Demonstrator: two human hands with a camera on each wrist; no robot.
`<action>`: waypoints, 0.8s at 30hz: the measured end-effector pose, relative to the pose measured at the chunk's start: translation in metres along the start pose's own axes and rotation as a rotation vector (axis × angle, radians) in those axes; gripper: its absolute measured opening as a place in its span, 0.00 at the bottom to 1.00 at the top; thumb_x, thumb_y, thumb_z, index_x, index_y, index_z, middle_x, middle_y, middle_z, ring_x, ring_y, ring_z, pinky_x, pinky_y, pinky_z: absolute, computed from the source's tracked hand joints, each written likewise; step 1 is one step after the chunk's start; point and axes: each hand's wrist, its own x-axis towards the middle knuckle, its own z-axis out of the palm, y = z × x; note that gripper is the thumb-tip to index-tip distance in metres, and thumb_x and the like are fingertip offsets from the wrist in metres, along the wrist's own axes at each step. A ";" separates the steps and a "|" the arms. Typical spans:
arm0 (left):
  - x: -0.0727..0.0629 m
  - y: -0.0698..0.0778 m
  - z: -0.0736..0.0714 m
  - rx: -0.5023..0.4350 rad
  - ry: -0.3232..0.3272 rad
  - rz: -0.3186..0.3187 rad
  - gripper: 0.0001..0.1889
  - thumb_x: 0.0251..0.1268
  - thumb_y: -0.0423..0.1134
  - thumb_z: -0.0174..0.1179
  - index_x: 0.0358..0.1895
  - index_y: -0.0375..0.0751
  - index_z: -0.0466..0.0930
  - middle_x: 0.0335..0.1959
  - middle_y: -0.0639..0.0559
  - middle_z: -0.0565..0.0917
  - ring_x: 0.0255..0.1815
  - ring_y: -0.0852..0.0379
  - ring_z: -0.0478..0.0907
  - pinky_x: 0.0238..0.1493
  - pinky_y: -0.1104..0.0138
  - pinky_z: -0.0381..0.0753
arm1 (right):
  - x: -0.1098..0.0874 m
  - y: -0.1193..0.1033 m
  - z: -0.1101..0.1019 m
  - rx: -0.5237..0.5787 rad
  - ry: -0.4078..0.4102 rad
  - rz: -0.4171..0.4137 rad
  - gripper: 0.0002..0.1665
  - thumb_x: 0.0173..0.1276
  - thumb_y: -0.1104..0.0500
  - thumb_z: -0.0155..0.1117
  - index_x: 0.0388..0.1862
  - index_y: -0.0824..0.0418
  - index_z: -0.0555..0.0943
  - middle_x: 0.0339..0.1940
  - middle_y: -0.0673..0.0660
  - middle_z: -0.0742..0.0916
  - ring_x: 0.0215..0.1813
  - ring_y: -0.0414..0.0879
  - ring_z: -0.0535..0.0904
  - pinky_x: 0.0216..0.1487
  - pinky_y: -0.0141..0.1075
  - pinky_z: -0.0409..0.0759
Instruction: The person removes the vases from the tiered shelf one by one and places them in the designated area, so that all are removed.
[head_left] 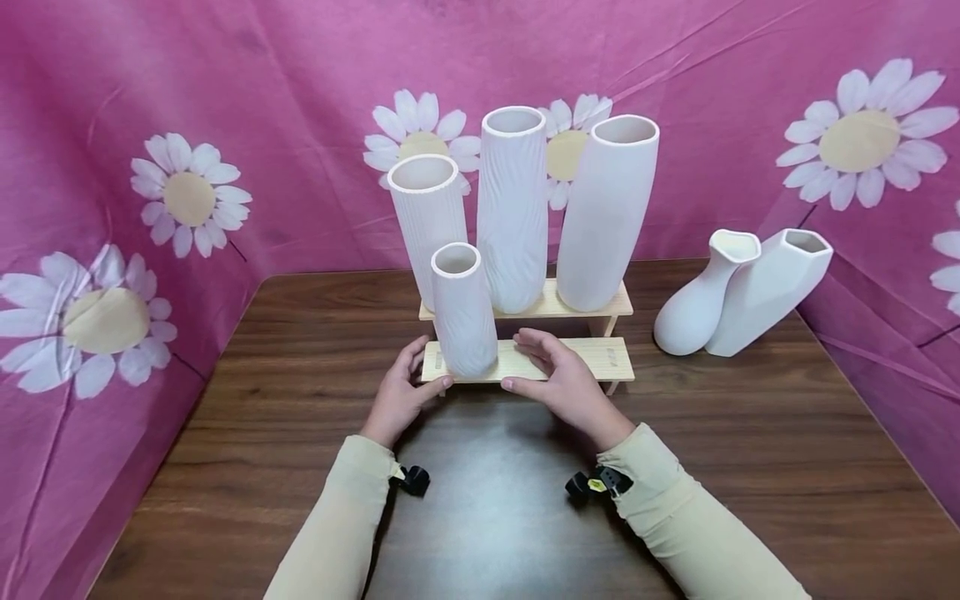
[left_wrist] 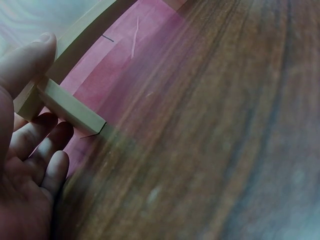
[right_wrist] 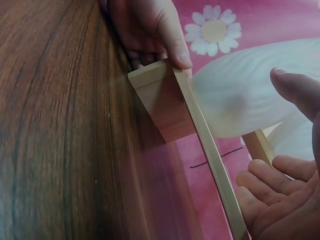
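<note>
A small white ribbed vase (head_left: pixel 465 317) stands upright toward the left of the lower board of a two-step wooden stand (head_left: pixel 600 358). My left hand (head_left: pixel 401 396) grips this board's left end, its thumb (left_wrist: pixel 37 55) at the front edge and its fingers by the leg. Over the board, right of the small vase, my right hand (head_left: pixel 570 387) hovers with fingers and thumb (right_wrist: pixel 295 87) spread apart, holding nothing. On the upper step stand a ribbed vase (head_left: pixel 431 225), a tall wavy vase (head_left: pixel 513 212) and a tall smooth vase (head_left: pixel 609 217), all white.
To the right of the stand, a narrow-necked white vase (head_left: pixel 690 312) and a leaning angular white vase (head_left: pixel 768 292) stand close together on the brown wooden table (head_left: pixel 247 467). A pink cloth (head_left: pixel 300 167) with daisies hangs behind and at both sides.
</note>
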 end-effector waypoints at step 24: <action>0.002 -0.005 0.000 -0.014 0.001 -0.012 0.43 0.59 0.27 0.71 0.77 0.36 0.57 0.67 0.39 0.76 0.53 0.48 0.79 0.46 0.72 0.81 | 0.017 -0.004 0.024 -0.041 -0.026 0.015 0.53 0.54 0.59 0.82 0.74 0.68 0.64 0.71 0.65 0.74 0.72 0.54 0.71 0.72 0.41 0.66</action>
